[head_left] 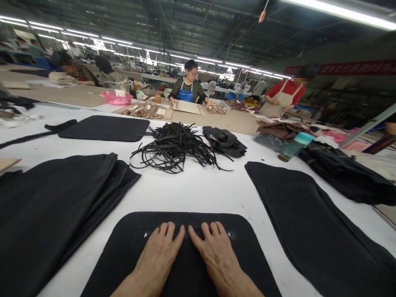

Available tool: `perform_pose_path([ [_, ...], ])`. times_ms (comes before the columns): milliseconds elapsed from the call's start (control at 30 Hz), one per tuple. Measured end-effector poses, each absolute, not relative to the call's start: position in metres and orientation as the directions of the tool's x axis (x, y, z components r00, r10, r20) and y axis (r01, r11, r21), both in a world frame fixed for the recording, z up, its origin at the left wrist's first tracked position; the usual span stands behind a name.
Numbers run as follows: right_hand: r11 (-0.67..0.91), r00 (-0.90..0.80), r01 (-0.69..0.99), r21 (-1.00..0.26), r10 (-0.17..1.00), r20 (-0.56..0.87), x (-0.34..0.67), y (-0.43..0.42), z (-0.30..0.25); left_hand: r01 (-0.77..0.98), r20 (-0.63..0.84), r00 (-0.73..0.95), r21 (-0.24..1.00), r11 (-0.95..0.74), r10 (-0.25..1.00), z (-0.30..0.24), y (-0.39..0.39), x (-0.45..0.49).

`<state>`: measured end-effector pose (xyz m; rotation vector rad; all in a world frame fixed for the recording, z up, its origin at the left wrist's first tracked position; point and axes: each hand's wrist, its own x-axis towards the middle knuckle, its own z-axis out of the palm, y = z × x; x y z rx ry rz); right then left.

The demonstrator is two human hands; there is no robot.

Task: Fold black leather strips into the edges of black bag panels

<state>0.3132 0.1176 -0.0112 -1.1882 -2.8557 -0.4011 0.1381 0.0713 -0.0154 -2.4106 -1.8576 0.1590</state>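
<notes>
A black panel with rounded corners lies flat on the white table in front of me. Both hands rest on it, side by side, near its far edge. My left hand presses down with its fingers forward and its thumb pointing toward the middle. My right hand mirrors it, fingertips on the panel and thumb close to the other thumb. Neither hand holds anything that I can see. Just outside each hand, a small white triangular mark shows on the panel. My wrists and forearms cover part of its lower area.
Black material stacks lie left and right. Beyond are a heap of thin black strips, another black panel and folded dark fabric. A teal-lidded bottle stands tilted at right. Co-workers sit and stand behind.
</notes>
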Motion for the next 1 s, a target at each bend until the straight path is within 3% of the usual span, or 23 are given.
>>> perform_pose_path([
  [133, 0.689, -0.721, 0.689, 0.224, 0.682, 0.118, 0.32, 0.12, -0.015, 0.953, 0.006, 0.24, -0.191, -0.235, 0.971, -0.015, 0.074, 0.147],
  [333, 0.664, -0.683, 0.731, 0.158, 0.705, 0.193, 0.373, 0.129, -0.025, 0.957, -0.06, 0.268, -0.095, -0.273, 0.962, -0.014, 0.066, 0.114],
  [533, 0.695, -0.721, 0.689, 0.206, 0.626, 0.298, 0.409, 0.135, -0.033, 0.991, -0.192, 0.091, -0.08, -0.108, 0.977, 0.001, 0.045, 0.073],
  [700, 0.536, -0.575, 0.816, 0.214, 0.791, 0.211, 0.394, 0.132, -0.016, 0.998, -0.216, -0.036, -0.066, 0.022, 0.976, 0.019, 0.041, 0.053],
  [867, 0.444, -0.451, 0.892, 0.088, 0.887, 0.099, 0.345, 0.137, 0.012, 0.999, -0.031, 0.002, -0.054, -0.004, 1.0, 0.015, 0.046, 0.062],
  [933, 0.492, -0.49, 0.871, -0.009, 0.869, 0.073, 0.322, 0.142, 0.019, 0.981, 0.11, 0.19, 0.021, -0.194, 0.976, 0.001, 0.048, 0.079],
  [1000, 0.537, -0.533, 0.838, -0.097, 0.844, 0.061, 0.302, 0.147, 0.02, 0.884, 0.29, 0.422, 0.078, -0.46, 0.859, -0.02, 0.05, 0.1],
])
